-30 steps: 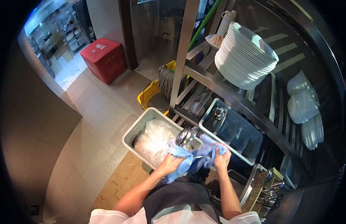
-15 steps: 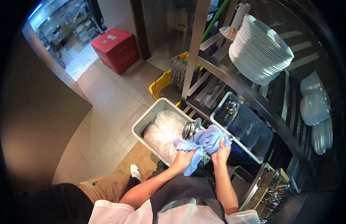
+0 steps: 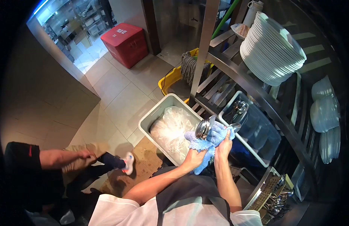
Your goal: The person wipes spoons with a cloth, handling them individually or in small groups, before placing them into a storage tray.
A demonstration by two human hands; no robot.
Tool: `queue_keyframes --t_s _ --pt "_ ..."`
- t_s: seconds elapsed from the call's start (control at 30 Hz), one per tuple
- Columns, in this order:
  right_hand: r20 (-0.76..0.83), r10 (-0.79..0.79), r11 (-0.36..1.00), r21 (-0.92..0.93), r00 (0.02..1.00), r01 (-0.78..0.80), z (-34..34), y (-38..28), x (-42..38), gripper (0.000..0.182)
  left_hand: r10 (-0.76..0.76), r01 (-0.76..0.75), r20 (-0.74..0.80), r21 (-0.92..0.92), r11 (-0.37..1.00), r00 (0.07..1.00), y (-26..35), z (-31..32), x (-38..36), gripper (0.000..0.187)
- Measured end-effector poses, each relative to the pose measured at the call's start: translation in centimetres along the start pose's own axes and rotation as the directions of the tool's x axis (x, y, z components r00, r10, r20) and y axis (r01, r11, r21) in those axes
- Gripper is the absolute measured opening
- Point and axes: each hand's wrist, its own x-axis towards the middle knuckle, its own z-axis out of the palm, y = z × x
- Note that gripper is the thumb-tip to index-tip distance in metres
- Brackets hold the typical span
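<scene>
A fluffy blue cloth (image 3: 199, 143) is bunched between my two hands, above the right edge of a grey tub. My left hand (image 3: 194, 159) is closed on the cloth's lower left part. Closed round the cloth's right side is my right hand (image 3: 222, 147). A cluster of shiny metal spoons (image 3: 202, 130), ladle-like with round bowls, sticks out at the top of the cloth. One more spoon bowl (image 3: 234, 127) shows beside my right fingers. The cloth and my fingers hide the handles, so which hand grips them cannot be seen.
The grey tub (image 3: 148, 126) holds a clear plastic bag (image 3: 172, 130). On the rack (image 3: 234, 67) are stacked white plates (image 3: 270, 52) and a bin (image 3: 253, 132) with metal spoons. Cutlery baskets (image 3: 270, 192) stand lower right. Another person (image 3: 50, 162) is at left, near cardboard (image 3: 140, 162).
My view has shifted slightly. The spoon bowl by my right fingers shows more clearly from the cloth. At left, the other person's arms and hands have come into view.
</scene>
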Motion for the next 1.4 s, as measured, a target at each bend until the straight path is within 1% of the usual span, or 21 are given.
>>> queue_keyframes --t_s 0.1,0.17,0.2,0.33,0.43,0.57,0.63,0.67,0.7,0.73,0.77,0.8,0.83,0.87,1.0,1.03,1.07,1.13,1.23,1.27,1.4 --pt "0.017 0.069 0.997 -0.039 0.997 -0.068 0.4 0.1 -1.2 0.025 -0.033 0.033 -0.031 -0.008 0.999 0.999 0.1 -0.2 0.0 0.014" --pt "0.069 0.107 0.991 -0.089 0.992 -0.1 -0.2 1.2 -1.7 0.026 -0.184 0.182 -0.084 -0.034 0.983 0.979 0.3 0.1 0.2 0.011" --pt "0.099 0.155 0.988 -0.026 0.983 -0.153 0.2 0.5 -2.2 0.028 -0.051 0.047 -0.121 -0.035 0.998 0.991 0.1 0.3 0.5 0.012" --pt "0.075 0.264 0.942 0.196 0.961 -0.274 -1.9 0.6 1.5 0.033 -0.128 0.139 -0.099 0.113 0.984 0.987 1.0 -0.1 -0.1 0.012" --pt "0.136 -0.046 0.998 0.04 0.99 0.041 -2.6 -0.7 4.4 0.031 -0.232 0.235 -0.039 0.197 0.952 0.972 2.9 -0.6 -0.5 0.012" --pt "0.216 -0.065 0.998 0.004 0.974 0.066 -2.6 -0.6 5.1 0.029 -0.201 0.202 -0.023 0.141 0.969 0.979 0.8 -0.1 -0.4 0.013" --pt "-0.006 0.038 0.997 0.061 0.999 -0.038 -2.0 0.1 4.7 0.028 -0.173 0.184 -0.086 0.134 0.974 0.981 0.8 0.6 -0.1 0.012" --pt "0.022 0.103 0.988 0.112 0.994 -0.105 -2.9 1.5 5.0 0.03 -0.173 0.181 -0.065 0.133 0.975 0.983 -0.5 0.7 0.2 0.012" --pt "-0.061 0.126 0.982 -0.132 0.99 -0.133 -3.2 2.2 4.4 0.031 -0.102 0.119 -0.137 0.123 0.985 0.985 -2.9 0.9 0.8 0.012" --pt "-0.273 0.273 0.696 -0.606 0.922 -0.385 -2.0 0.8 2.5 0.032 -0.039 0.062 -0.196 0.11 0.992 0.98 -4.3 1.6 0.9 0.012" --pt "-0.14 0.048 0.841 -0.528 0.989 -0.116 -3.3 4.3 1.7 0.027 -0.23 0.258 -0.186 0.144 0.955 0.955 -3.8 1.5 1.4 0.013" --pt "-0.032 0.102 0.977 -0.187 0.994 -0.106 -2.2 3.6 -0.2 0.023 -0.238 0.252 -0.178 0.061 0.966 0.955 -2.0 1.6 2.1 0.014" --pt "-0.049 0.163 0.936 -0.309 0.985 -0.17 -2.1 2.8 -1.3 0.021 -0.303 0.301 -0.163 -0.043 0.953 0.939 -2.8 1.7 2.4 0.014" --pt "0.014 0.15 0.978 -0.151 0.989 -0.146 -4.0 4.6 -0.7 0.018 -0.269 0.282 -0.205 0.036 0.959 0.941 -3.3 2.1 2.4 0.014" --pt "0.027 0.115 0.898 -0.43 0.993 -0.092 -7.4 2.9 2.8 0.01 -0.172 0.198 -0.133 0.223 0.955 0.976 -7.2 2.0 2.0 0.019" --pt "0.0 0.084 0.85 -0.522 0.996 -0.071 -10.4 4.8 6.4 0.011 -0.307 0.316 -0.074 0.249 0.915 0.949 -7.9 1.6 1.7 0.018" --pt "0.027 0.152 0.864 -0.489 0.988 -0.12 -10.7 3.5 8.2 0.011 -0.439 0.426 -0.023 0.285 0.859 0.898 -8.4 1.2 1.6 0.019" --pt "0.166 0.253 0.899 -0.406 0.953 -0.168 -11.0 1.3 11.7 0.022 -0.434 0.423 0.008 0.205 0.883 0.901 -8.9 0.7 1.6 0.018" --pt "0.243 0.536 0.843 -0.103 0.808 -0.528 -12.8 1.5 15.6 0.044 -0.384 0.384 0.046 0.018 0.923 0.922 -9.4 0.4 2.0 0.016" --pt "0.297 0.614 0.788 -0.189 0.731 -0.586 -12.4 1.3 14.1 0.049 -0.391 0.394 0.057 -0.06 0.917 0.919 -9.2 0.0 2.3 0.014" --pt "0.277 0.624 0.781 -0.183 0.731 -0.597 -10.4 2.3 7.3 0.05 -0.455 0.481 0.178 -0.148 0.864 0.872 -7.7 -1.4 3.4 0.014"
